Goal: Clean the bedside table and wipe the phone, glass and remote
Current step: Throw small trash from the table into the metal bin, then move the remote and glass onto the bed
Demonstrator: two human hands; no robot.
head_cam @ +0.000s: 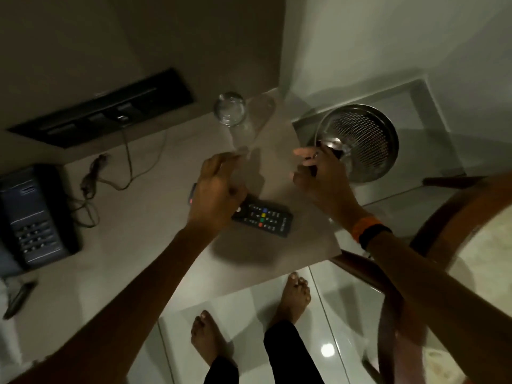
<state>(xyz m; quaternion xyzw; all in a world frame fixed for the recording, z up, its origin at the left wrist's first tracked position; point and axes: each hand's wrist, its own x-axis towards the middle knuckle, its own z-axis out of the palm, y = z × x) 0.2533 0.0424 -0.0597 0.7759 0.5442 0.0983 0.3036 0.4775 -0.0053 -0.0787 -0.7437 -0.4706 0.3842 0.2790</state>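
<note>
So far we see little sign that the cleaning has got under way. Our pale beige bedside table top (pixel 155 217) fills the middle and left of the frame, and all 3 items to be wiped rest on it. At the left edge sits the dark blue-black corded desk phone (pixel 33 217), handset in its cradle, its thin cord (pixel 110 173) looping loosely across the surface toward the black wall switch panel (pixel 110 109) in the upper left. Near the top centre stands the clear drinking glass (pixel 230 108), upright and apparently empty, close to the table's far corner. At centre lies the black TV remote with coloured buttons (pixel 263 217), flat on the table.

Our left hand (pixel 216 195) hovers over the upper end of the remote, fingers loosely curled and not closed on anything we can make out; whether it touches the remote we cannot tell. Our right hand (pixel 321 176), right of centre beyond the table edge, grips a small dark object that is too dim to identify. No cloth is clearly visible.

Right of the table, on the floor, stands a perforated steel waste bin (pixel 360 139).

We judge that the table top and all 3 items have yet to be wiped.
</note>
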